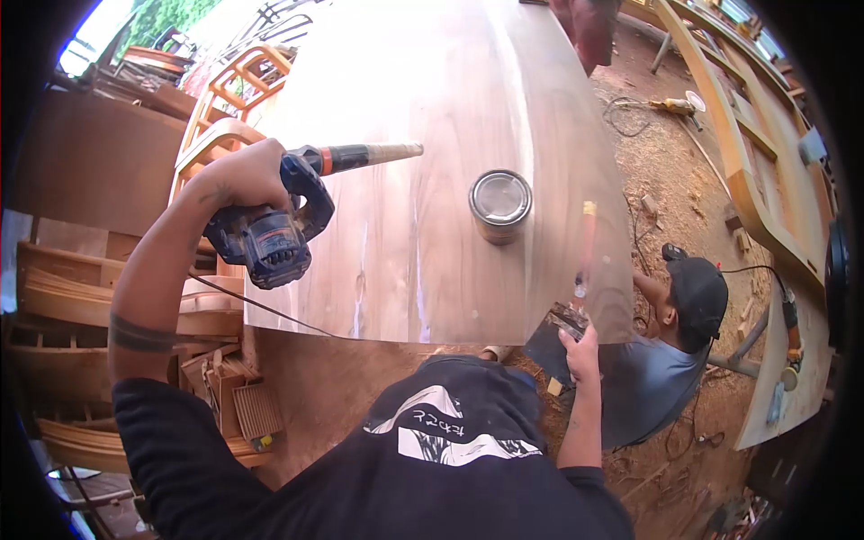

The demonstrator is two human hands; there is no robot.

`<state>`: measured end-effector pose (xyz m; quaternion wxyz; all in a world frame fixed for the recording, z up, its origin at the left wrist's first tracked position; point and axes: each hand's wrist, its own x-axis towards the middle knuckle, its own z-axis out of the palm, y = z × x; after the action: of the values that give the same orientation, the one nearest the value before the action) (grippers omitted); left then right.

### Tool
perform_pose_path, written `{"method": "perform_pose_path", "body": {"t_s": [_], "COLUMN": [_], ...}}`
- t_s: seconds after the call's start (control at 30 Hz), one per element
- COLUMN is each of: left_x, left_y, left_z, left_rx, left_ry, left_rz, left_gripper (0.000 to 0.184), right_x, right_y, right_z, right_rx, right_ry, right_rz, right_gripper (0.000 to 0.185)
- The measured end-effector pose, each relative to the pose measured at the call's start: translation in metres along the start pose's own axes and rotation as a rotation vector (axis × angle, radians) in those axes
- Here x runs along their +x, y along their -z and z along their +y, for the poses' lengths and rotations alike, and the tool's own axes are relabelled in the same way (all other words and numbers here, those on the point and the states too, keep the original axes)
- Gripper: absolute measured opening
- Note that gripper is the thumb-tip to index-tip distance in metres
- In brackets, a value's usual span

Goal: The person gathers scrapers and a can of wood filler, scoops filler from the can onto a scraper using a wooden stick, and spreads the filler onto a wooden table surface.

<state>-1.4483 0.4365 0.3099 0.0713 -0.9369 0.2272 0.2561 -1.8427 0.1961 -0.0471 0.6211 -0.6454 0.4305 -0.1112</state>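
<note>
My left hand [247, 175] is wrapped round the handle of a dark blue electric blower [270, 243]. Its tapered nozzle [369, 155] points right, above a large wooden tabletop [387, 234]. On the wood stands a round metal tin [500, 205] with its lid on. At the near right edge, my right hand [580, 349] grips a dark flat piece, perhaps a scraper; its exact kind is unclear. Just beyond those fingers is a thin reddish stick-like tool [587, 256] with a yellowish end, blurred. Pale streaks run along the wood grain.
A co-worker in a dark cap [697, 297] crouches close to the right edge. Another person's leg [589, 31] shows at the far end. A power tool [679, 103] lies on the shavings-covered ground. Wooden frames [756, 189] stand right, stacked wooden parts [72, 288] left. The black cord [270, 310] crosses the near left corner.
</note>
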Motion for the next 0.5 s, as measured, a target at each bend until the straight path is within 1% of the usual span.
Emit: {"method": "perform_pose_path", "body": {"t_s": [0.07, 0.23, 0.3, 0.4, 0.43, 0.47, 0.5], "left_x": [-0.001, 0.0, 0.008, 0.014, 0.008, -0.008, -0.015], "left_y": [0.006, 0.019, 0.015, 0.0, -0.006, -0.01, -0.017], "left_z": [0.023, 0.044, 0.032, -0.005, -0.007, -0.01, -0.016], "left_rx": [0.041, 0.167, 0.17, 0.157, 0.196, 0.1, 0.135], "left_ry": [-0.039, -0.049, -0.041, -0.005, 0.037, 0.041, 0.055], "left_rz": [0.048, 0.073, 0.05, 0.016, 0.019, 0.019, 0.041], "left_gripper": [0.037, 0.035, 0.034, 0.033, 0.031, 0.031, 0.033], "right_x": [0.008, 0.007, 0.003, 0.001, 0.003, 0.001, 0.002], "right_y": [0.003, 0.009, 0.011, 0.012, 0.013, 0.014, 0.014], "right_z": [-0.001, -0.001, -0.004, 0.004, 0.013, 0.017, 0.021], "right_rx": [0.031, 0.18, 0.234, 0.42, 0.448, 0.47, 0.491], "right_ry": [-0.01, -0.024, -0.058, -0.071, -0.071, -0.066, -0.062], "right_rz": [-0.08, -0.093, -0.058, -0.054, -0.062, -0.061, -0.06], "right_gripper": [0.055, 0.05, 0.048, 0.046, 0.047, 0.047, 0.048]}}
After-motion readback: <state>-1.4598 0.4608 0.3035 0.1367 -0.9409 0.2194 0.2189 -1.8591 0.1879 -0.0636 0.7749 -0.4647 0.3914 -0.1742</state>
